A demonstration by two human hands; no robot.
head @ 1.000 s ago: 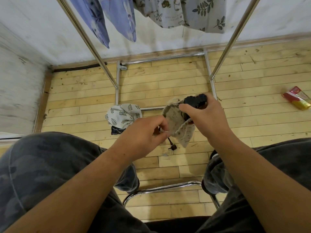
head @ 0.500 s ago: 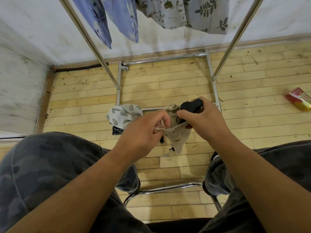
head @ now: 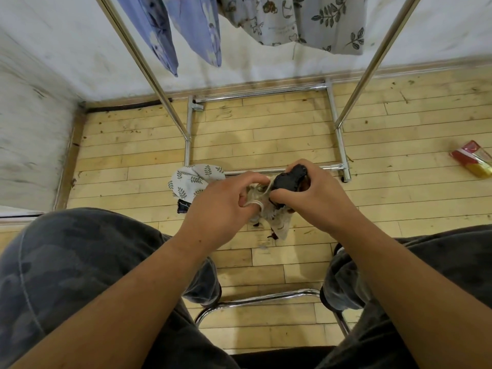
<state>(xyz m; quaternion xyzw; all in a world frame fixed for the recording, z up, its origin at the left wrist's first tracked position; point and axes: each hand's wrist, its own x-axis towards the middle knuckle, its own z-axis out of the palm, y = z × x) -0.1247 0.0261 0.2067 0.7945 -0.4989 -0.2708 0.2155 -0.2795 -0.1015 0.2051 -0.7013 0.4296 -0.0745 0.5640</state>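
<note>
A pale wooden plank floor (head: 279, 134) fills most of the frame and meets a scuffed white wall (head: 66, 62) along the top and left. A chrome clothes rack (head: 149, 75) stands on the floor in the upper middle. Its two slanted poles run up out of the frame, and its base bars form a rectangle on the planks. From the top edge hang blue floral garments (head: 197, 25) and, to their right, a grey leaf-print garment (head: 292, 20).

Knees in dark camouflage trousers (head: 66, 262) take up the lower corners, with a bent chrome tube (head: 261, 298) between them at lower centre. A crumpled leaf-print cloth (head: 191, 179) lies on the floor left of centre, partly hidden by the left hand. A red and yellow packet (head: 474, 161) lies well apart at the right edge.

At centre, the left hand (head: 226, 206) and right hand (head: 316, 198) meet in front of the rack's near base bar. Between them hangs a beige drawstring pouch (head: 279, 222), with its mouth covered by the fingers. The right hand grips a black object (head: 290, 178) at the pouch's top. The left hand's fingers are curled, with the pale cord (head: 255, 203) looped round one finger.
</note>
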